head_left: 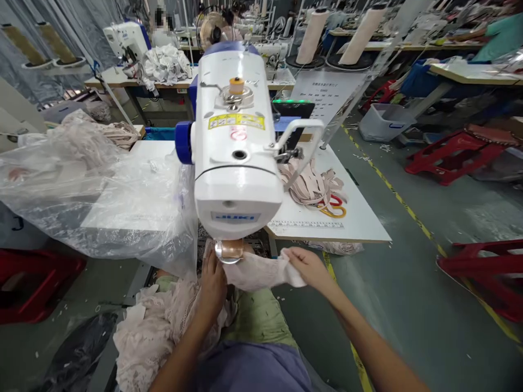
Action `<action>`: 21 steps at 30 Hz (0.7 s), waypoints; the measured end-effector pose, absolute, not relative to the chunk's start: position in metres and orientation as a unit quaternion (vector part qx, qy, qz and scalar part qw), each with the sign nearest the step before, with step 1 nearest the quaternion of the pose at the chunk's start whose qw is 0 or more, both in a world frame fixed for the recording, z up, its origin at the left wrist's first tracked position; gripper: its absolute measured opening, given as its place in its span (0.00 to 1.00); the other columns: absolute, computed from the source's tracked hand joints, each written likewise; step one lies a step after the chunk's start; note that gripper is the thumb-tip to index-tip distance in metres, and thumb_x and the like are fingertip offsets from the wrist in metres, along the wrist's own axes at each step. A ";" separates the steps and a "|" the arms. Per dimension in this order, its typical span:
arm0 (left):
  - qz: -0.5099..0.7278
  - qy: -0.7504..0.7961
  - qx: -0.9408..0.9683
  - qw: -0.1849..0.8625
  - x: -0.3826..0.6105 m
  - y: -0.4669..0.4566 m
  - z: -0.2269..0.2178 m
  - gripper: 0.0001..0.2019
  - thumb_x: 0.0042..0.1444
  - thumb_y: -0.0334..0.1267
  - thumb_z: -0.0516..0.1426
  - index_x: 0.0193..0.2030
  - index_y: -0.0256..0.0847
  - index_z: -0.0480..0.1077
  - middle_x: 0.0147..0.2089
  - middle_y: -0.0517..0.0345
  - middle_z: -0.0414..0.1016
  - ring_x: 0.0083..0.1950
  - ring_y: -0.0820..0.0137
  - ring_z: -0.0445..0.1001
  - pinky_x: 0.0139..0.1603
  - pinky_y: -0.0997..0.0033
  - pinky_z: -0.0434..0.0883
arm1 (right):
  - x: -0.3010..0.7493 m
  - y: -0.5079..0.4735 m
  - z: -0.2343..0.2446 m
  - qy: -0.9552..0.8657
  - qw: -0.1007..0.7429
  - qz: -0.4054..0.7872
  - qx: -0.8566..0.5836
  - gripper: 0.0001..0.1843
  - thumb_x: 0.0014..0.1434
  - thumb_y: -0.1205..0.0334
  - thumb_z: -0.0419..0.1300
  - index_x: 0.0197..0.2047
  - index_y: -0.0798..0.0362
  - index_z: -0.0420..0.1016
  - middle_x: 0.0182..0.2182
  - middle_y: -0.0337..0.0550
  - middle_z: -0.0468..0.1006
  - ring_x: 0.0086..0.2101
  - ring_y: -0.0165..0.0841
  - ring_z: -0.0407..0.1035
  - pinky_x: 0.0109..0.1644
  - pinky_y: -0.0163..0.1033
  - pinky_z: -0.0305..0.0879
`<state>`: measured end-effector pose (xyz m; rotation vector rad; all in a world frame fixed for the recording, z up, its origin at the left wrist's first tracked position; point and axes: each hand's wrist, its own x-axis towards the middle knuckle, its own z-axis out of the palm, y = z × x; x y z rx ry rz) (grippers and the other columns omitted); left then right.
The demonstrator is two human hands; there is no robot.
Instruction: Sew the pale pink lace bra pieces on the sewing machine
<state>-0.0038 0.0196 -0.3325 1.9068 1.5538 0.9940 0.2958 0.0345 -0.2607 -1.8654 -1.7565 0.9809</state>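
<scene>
A white sewing machine (237, 179) stands straight in front of me. Under its head runs a pale pink piece of fabric (257, 271), stretched out to the right. My right hand (304, 265) pinches the fabric's right end, well clear of the machine. Close beside the needle area, my left hand (213, 283) presses at the fabric's left side; its fingertips are partly hidden by the machine head. A round clear guard with a copper-coloured plate (231, 250) covers the stitching spot. Below my left arm a heap of pale lace garments (163, 326) rests by my lap.
Clear plastic sheeting (143, 201) drapes over the table's left side. On the right tabletop lie pale straps (312, 185) and scissors with red and yellow handles (333, 209). Red stools (486, 272) stand on the floor at right. Thread cones (312, 35) rise behind the machine.
</scene>
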 end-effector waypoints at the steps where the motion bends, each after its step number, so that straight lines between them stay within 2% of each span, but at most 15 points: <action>1: 0.339 0.558 0.718 0.243 -0.004 0.016 -0.336 0.28 0.58 0.28 0.52 0.66 0.42 0.64 0.70 0.42 0.59 0.75 0.50 0.49 0.72 0.38 0.48 | 0.311 0.033 -0.270 -0.622 0.170 0.328 -0.690 0.27 0.66 0.40 0.43 0.26 0.51 0.63 0.24 0.41 0.68 0.29 0.37 0.65 0.34 0.39 0.60; 3: 0.271 0.537 0.757 0.256 -0.001 0.004 -0.345 0.32 0.53 0.28 0.56 0.67 0.41 0.62 0.72 0.40 0.55 0.75 0.46 0.46 0.71 0.35 0.49 | 0.334 0.031 -0.292 -0.610 0.114 0.302 -0.723 0.25 0.65 0.44 0.47 0.24 0.51 0.64 0.21 0.43 0.67 0.27 0.40 0.66 0.34 0.42 0.60; 5: 0.190 0.521 0.788 0.265 0.001 -0.011 -0.348 0.34 0.50 0.31 0.60 0.67 0.38 0.61 0.73 0.35 0.52 0.74 0.42 0.48 0.69 0.34 0.53 | 0.339 0.029 -0.314 -0.607 0.074 0.279 -0.741 0.20 0.63 0.49 0.51 0.28 0.54 0.71 0.24 0.49 0.72 0.30 0.44 0.70 0.37 0.45 0.63; 7: 0.132 0.515 0.804 0.266 -0.008 -0.026 -0.339 0.31 0.53 0.34 0.60 0.65 0.37 0.63 0.71 0.35 0.55 0.72 0.44 0.54 0.67 0.39 0.59 | 0.324 0.027 -0.334 -0.621 0.064 0.254 -0.739 0.18 0.61 0.53 0.55 0.42 0.60 0.75 0.37 0.62 0.77 0.41 0.52 0.72 0.46 0.50 0.65; 8: 0.121 0.517 0.805 0.264 -0.018 -0.034 -0.329 0.26 0.56 0.34 0.58 0.63 0.38 0.65 0.69 0.36 0.60 0.69 0.48 0.59 0.66 0.44 0.62 | 0.310 0.027 -0.343 -0.637 0.068 0.244 -0.728 0.22 0.61 0.53 0.57 0.50 0.62 0.73 0.46 0.67 0.75 0.49 0.55 0.70 0.52 0.53 0.64; 9: 0.121 0.527 0.800 0.261 -0.033 -0.042 -0.317 0.21 0.59 0.35 0.55 0.59 0.38 0.67 0.65 0.39 0.66 0.66 0.52 0.65 0.63 0.49 0.66 | 0.293 0.026 -0.351 -0.659 0.075 0.242 -0.708 0.28 0.60 0.52 0.59 0.58 0.63 0.69 0.54 0.69 0.71 0.56 0.56 0.65 0.58 0.55 0.60; 11: 0.115 0.572 0.774 0.248 -0.071 -0.063 -0.287 0.12 0.65 0.37 0.49 0.49 0.37 0.70 0.50 0.43 0.75 0.52 0.59 0.74 0.51 0.59 0.71 | 0.253 0.023 -0.363 -0.708 0.091 0.259 -0.651 0.37 0.58 0.49 0.63 0.66 0.58 0.62 0.64 0.65 0.61 0.64 0.55 0.55 0.65 0.55 0.55; 12: 0.078 0.625 0.743 0.227 -0.092 -0.075 -0.272 0.14 0.67 0.41 0.47 0.42 0.38 0.70 0.42 0.47 0.75 0.44 0.61 0.75 0.43 0.63 0.71 | 0.233 0.021 -0.367 -0.730 0.098 0.273 -0.619 0.40 0.57 0.47 0.64 0.67 0.55 0.60 0.67 0.61 0.58 0.65 0.54 0.52 0.66 0.55 0.54; 13: 0.033 0.679 0.710 0.185 -0.112 -0.087 -0.259 0.18 0.68 0.46 0.45 0.34 0.40 0.67 0.34 0.50 0.73 0.37 0.62 0.74 0.37 0.64 0.68 | 0.213 0.018 -0.368 -0.748 0.104 0.287 -0.590 0.40 0.58 0.46 0.63 0.68 0.52 0.59 0.68 0.58 0.57 0.66 0.53 0.51 0.67 0.55 0.54; 14: -0.014 0.721 0.675 0.156 -0.130 -0.101 -0.250 0.21 0.68 0.50 0.44 0.30 0.41 0.65 0.31 0.52 0.71 0.34 0.62 0.72 0.33 0.65 0.65 | 0.194 0.013 -0.367 -0.762 0.113 0.303 -0.561 0.39 0.59 0.45 0.63 0.68 0.51 0.59 0.68 0.57 0.57 0.66 0.52 0.51 0.67 0.55 0.54; 17: -0.134 0.787 0.588 0.131 -0.163 -0.140 -0.246 0.25 0.65 0.60 0.45 0.28 0.41 0.63 0.29 0.52 0.71 0.31 0.61 0.72 0.29 0.66 0.58 | 0.148 -0.003 -0.351 -0.790 0.171 0.362 -0.465 0.31 0.63 0.47 0.60 0.64 0.53 0.64 0.64 0.57 0.63 0.64 0.48 0.56 0.66 0.53 0.57; 19: -0.164 0.785 0.577 0.155 -0.168 -0.160 -0.258 0.24 0.66 0.57 0.46 0.30 0.40 0.66 0.32 0.49 0.75 0.34 0.59 0.74 0.32 0.66 0.60 | 0.125 -0.015 -0.333 -0.798 0.207 0.413 -0.387 0.26 0.64 0.50 0.58 0.61 0.54 0.68 0.59 0.56 0.68 0.60 0.45 0.62 0.64 0.51 0.61; 21: -0.165 0.771 0.591 0.170 -0.163 -0.174 -0.266 0.22 0.68 0.49 0.43 0.32 0.39 0.68 0.35 0.47 0.77 0.38 0.59 0.75 0.36 0.65 0.61 | 0.103 -0.028 -0.313 -0.803 0.221 0.452 -0.320 0.21 0.65 0.52 0.58 0.58 0.53 0.71 0.55 0.54 0.73 0.57 0.42 0.66 0.62 0.48 0.63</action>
